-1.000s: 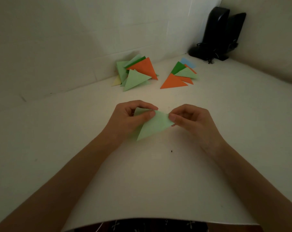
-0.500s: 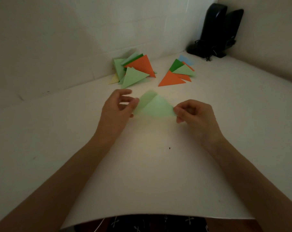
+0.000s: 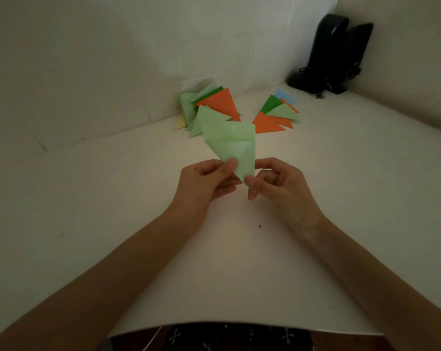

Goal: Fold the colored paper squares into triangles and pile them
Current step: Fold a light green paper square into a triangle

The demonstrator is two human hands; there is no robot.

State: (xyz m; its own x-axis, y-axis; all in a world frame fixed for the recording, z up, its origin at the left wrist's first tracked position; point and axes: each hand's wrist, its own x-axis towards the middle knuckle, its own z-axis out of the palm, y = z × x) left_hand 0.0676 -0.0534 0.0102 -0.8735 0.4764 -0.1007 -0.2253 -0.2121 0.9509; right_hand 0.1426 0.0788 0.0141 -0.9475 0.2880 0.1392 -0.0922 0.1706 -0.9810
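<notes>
A light green folded paper [image 3: 233, 145] stands lifted above the white table, its pointed corner down between my hands. My left hand [image 3: 205, 184] pinches its lower left edge with thumb and fingers. My right hand [image 3: 277, 184] pinches the bottom tip. The top of the paper looks unfolded into a wider flap. Behind it lie two piles of folded triangles: a left pile [image 3: 209, 107] of light green, dark green, orange and pale yellow, and a right pile [image 3: 277, 115] of orange, green and light blue.
The white table [image 3: 239, 274] meets a white wall at the back. Two black speakers [image 3: 335, 51] with cables stand in the far right corner. A small dark speck [image 3: 260, 226] lies on the table near my right wrist.
The green paper was held flat and low between my hands; now it is raised and turned upright, point down, and both hands have come closer together at its lower tip.
</notes>
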